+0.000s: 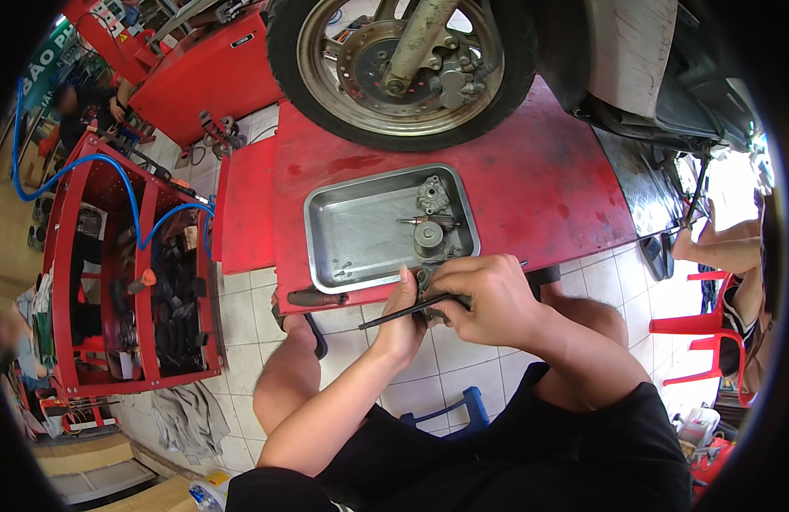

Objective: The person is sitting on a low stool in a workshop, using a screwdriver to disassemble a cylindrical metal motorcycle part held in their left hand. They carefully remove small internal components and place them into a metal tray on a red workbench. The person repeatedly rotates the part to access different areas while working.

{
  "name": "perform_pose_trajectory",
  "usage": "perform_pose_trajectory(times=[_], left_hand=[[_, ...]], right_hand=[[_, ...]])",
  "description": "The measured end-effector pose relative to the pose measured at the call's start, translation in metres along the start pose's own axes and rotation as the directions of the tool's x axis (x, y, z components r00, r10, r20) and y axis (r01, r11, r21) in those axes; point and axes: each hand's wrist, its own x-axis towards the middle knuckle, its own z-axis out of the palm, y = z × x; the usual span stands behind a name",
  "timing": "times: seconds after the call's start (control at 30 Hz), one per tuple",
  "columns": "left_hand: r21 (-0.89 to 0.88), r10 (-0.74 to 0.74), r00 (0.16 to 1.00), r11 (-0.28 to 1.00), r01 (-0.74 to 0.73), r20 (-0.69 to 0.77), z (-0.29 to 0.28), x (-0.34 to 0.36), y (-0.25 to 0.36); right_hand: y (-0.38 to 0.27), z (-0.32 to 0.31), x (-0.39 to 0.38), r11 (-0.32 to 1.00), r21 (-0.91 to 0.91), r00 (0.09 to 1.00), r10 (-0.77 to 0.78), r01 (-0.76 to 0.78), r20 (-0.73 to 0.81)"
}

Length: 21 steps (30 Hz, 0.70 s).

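Observation:
My right hand point(497, 299) is closed around a thin black rod point(377, 322), its tip pointing left across my left hand. My left hand point(398, 322), thumb up, closes on a small grey metal part point(427, 276) just in front of the tray; the fingers hide most of it. Beyond both hands lies a rectangular steel tray point(311, 235). Along its right side are a grey metal housing point(432, 195) and a round-capped metal part point(429, 235). Several small screws point(343, 265) lie at its near left. A dark-handled tool point(317, 298) rests by the platform's front edge.
The tray stands on a red platform point(548, 196) under a motorbike's front wheel point(279, 77). To the left is a red tool cart point(61, 282) with a blue hose point(125, 183). A blue stool point(475, 408) shows below me. Another person sits by red chairs point(689, 324) at right.

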Motion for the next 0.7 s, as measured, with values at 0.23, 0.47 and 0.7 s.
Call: perform_pose_trajectory(times=[0.23, 0.47, 0.7], left_hand=[[0.03, 0.01, 0.999, 1.0, -0.008, -0.047, -0.003, -0.005, -0.002], [0.054, 0.059, 0.998, 0.997, -0.059, 0.008, -0.002, 0.002, -0.008], [0.06, 0.01, 1.0, 0.998, -0.011, 0.011, -0.002, 0.001, -0.004]], right_hand=[[-0.015, -0.004, 0.007, 0.993, -0.103, 0.996, -0.055, 0.062, 0.072], [-0.006, 0.007, -0.002, 0.99, -0.069, 0.993, -0.122, 0.121, 0.001], [-0.002, 0.005, -0.002, 0.98, -0.108, 0.985, -0.171, 0.166, -0.038]])
